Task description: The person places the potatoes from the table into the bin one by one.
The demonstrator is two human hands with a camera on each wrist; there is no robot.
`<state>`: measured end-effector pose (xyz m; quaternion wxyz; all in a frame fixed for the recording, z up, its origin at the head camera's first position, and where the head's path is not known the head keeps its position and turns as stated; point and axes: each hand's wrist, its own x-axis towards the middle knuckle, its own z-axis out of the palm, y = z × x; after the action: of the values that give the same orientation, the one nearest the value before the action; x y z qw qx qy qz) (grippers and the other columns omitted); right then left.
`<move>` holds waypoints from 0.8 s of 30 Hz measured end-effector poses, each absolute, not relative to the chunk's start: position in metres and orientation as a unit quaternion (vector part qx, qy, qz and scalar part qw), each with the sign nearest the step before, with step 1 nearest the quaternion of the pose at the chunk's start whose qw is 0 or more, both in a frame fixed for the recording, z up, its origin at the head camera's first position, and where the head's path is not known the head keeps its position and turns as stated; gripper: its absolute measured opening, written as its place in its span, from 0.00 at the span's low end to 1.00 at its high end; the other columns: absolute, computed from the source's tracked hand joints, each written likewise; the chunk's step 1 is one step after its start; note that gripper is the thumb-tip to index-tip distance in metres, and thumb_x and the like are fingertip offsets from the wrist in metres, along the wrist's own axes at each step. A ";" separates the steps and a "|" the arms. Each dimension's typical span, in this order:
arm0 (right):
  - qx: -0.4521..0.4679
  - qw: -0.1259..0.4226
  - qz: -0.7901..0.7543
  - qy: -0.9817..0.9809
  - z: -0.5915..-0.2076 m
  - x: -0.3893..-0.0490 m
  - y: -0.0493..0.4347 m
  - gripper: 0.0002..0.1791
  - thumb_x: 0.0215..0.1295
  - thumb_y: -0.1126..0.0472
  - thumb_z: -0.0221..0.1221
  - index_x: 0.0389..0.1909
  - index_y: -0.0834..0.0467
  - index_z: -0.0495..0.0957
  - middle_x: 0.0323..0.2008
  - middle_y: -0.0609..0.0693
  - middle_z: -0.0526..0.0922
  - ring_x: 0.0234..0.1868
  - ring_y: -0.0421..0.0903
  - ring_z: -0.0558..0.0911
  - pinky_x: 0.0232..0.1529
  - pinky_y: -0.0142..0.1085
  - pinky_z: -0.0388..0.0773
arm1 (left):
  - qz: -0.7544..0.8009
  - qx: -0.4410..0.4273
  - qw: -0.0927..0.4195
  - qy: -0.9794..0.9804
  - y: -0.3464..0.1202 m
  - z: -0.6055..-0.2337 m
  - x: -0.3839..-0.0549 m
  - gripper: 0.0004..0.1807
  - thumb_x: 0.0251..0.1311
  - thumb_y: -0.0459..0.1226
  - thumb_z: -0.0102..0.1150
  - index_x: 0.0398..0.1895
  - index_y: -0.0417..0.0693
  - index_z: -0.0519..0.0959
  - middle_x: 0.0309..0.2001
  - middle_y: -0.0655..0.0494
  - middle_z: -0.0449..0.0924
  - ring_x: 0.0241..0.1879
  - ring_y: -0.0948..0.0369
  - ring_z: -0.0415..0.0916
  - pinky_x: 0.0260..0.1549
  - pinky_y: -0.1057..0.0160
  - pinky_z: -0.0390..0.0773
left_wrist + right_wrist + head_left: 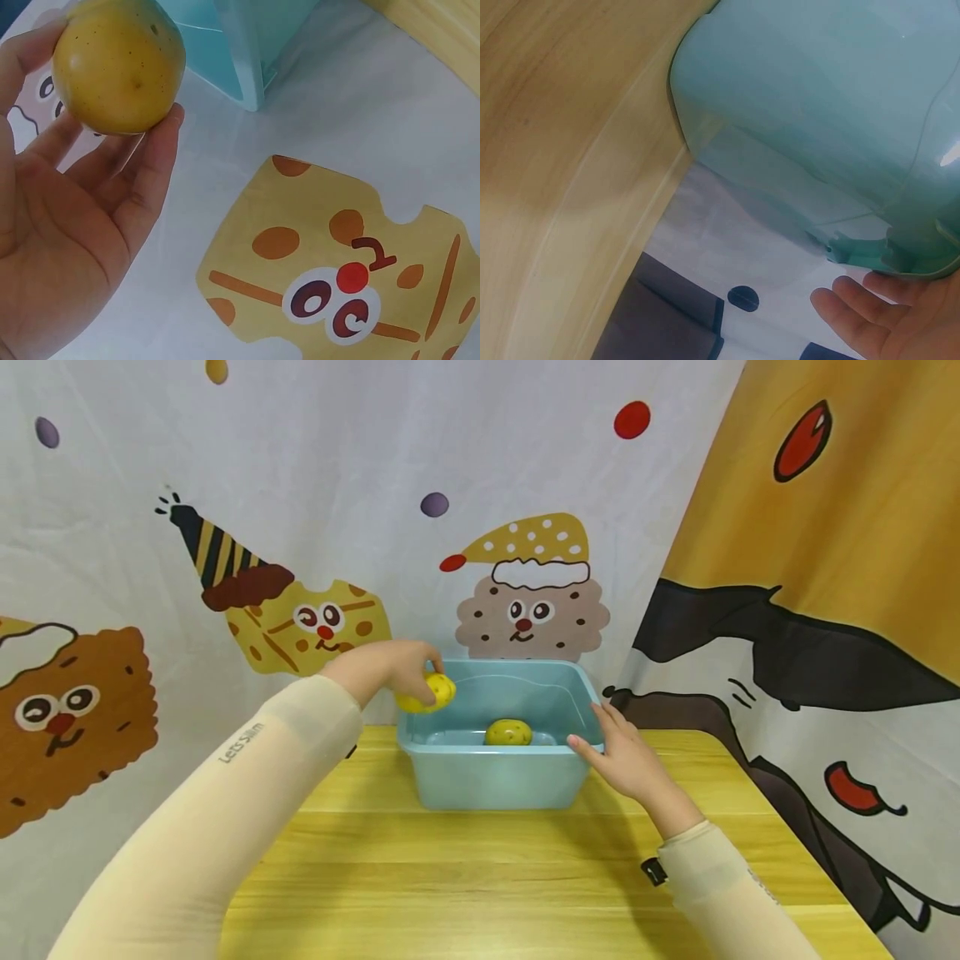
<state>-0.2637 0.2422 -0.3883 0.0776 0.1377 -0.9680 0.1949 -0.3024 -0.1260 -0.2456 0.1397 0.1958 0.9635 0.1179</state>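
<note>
While left hand (396, 667), half-curled, grips a speckled yellow object (120, 71), outstretched right hand (630, 760) touches blue bin (498, 781)

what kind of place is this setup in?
Probably a staged indoor corner, maybe for recording: a cartoon-printed cloth hangs behind a wood-grain table with a light-blue bin on it. What room lies beyond isn't visible.

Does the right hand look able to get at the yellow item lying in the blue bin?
Probably yes: the right hand rests at the right rim of the blue bin, close by, and the open top leaves the way down to the yellow item free.
</note>
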 end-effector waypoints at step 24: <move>0.139 0.083 0.197 -0.967 -0.388 -0.263 0.242 0.51 0.70 0.29 0.46 0.78 0.64 0.49 0.78 0.66 0.47 0.73 0.71 0.56 0.65 0.69 0.57 | 0.070 0.189 0.153 0.967 -0.113 -0.248 -0.309 0.32 0.57 0.43 0.67 0.66 0.49 0.73 0.65 0.47 0.71 0.56 0.48 0.69 0.57 0.47 0.73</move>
<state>-0.2635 0.2419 -0.3882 0.0827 0.1391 -0.9669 0.1971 -0.3092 -0.1127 -0.2479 0.1534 0.1891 0.9673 0.0705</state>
